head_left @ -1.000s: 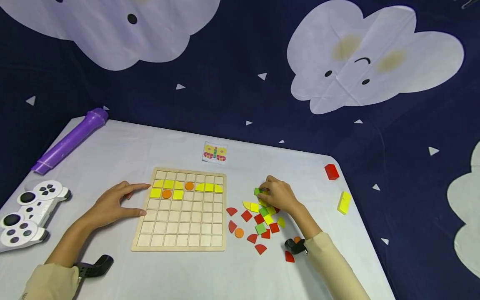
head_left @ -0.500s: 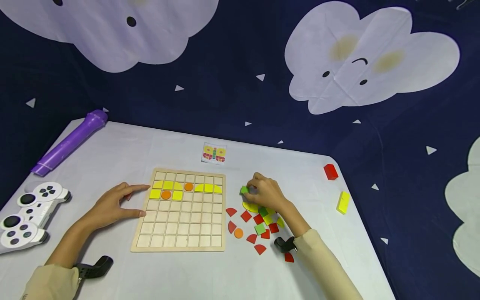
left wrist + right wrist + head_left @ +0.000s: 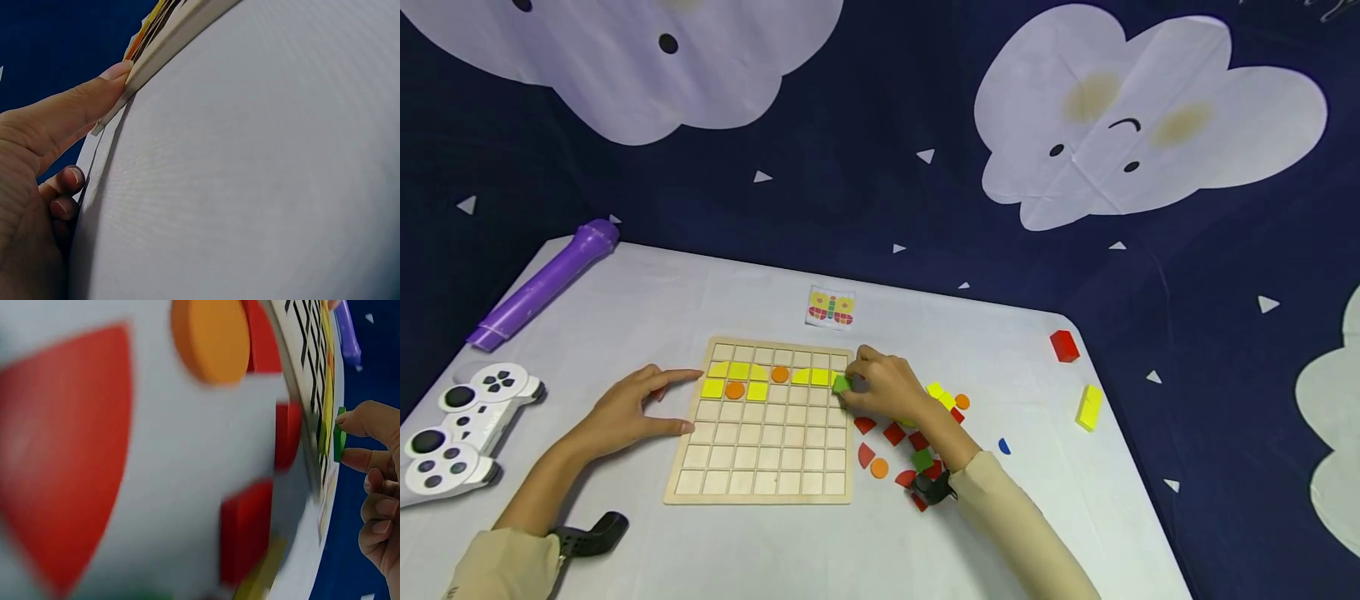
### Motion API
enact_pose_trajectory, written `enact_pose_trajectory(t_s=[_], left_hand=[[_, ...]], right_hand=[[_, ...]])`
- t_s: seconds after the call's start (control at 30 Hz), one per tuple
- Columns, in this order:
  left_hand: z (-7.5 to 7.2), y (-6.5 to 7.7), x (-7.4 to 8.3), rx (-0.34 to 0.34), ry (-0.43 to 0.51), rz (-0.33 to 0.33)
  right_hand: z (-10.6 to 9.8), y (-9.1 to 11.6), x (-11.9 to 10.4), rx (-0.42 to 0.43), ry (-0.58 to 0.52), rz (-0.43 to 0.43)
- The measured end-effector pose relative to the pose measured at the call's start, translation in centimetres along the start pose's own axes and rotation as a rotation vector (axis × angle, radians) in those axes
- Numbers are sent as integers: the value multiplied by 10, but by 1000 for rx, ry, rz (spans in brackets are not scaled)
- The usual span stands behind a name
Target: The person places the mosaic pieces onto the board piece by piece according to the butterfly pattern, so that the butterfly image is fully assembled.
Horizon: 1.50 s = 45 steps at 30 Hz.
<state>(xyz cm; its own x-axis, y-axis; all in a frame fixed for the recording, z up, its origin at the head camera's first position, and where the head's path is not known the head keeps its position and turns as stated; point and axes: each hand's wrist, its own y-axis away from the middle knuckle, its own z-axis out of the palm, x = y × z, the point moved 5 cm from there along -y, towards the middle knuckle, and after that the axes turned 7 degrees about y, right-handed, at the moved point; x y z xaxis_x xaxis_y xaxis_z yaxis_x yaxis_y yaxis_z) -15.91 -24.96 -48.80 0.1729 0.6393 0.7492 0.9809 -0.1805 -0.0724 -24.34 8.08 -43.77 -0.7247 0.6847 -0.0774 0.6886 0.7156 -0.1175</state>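
A wooden grid board (image 3: 760, 458) lies on the table, with yellow tiles (image 3: 820, 377) and two orange discs (image 3: 734, 390) in its upper rows. My left hand (image 3: 625, 411) rests at its left side, thumb and index finger stretched to the edge; in the left wrist view the thumb (image 3: 87, 103) touches the rim. My right hand (image 3: 887, 383) pinches a green square tile (image 3: 841, 384) between thumb and index finger, over the board's right edge. The right wrist view shows the green tile (image 3: 339, 436) held on edge, the other fingers curled. A reddish bit shows behind my left index finger.
Loose red, yellow, green and orange pieces (image 3: 879, 468) lie right of the board, partly under my right forearm. A butterfly pattern card (image 3: 831, 307) lies behind it. A white game controller (image 3: 467, 425) and purple microphone (image 3: 546, 283) are left; red (image 3: 1064, 346) and yellow blocks (image 3: 1089, 407) far right.
My right hand has carried the green tile left from the loose pieces to the board's right edge. A blue piece and an orange disc have come into sight. The left hand stays put.
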Motion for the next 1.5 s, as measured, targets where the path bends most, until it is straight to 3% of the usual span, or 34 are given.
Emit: enact_pose_trajectory(t_s=[0.47, 0.67, 1.07, 1.5], left_hand=[[0, 0, -1, 10, -1, 4], [2, 0, -1, 5, 2, -2], [1, -1, -4, 1, 15, -3], [0, -1, 0, 11, 10, 12]], right_hand=[[11, -37, -56, -7, 70, -155], [17, -42, -63, -51, 66, -140], [22, -47, -72, -36, 48, -141], [17, -49, -77, -85, 137, -99]])
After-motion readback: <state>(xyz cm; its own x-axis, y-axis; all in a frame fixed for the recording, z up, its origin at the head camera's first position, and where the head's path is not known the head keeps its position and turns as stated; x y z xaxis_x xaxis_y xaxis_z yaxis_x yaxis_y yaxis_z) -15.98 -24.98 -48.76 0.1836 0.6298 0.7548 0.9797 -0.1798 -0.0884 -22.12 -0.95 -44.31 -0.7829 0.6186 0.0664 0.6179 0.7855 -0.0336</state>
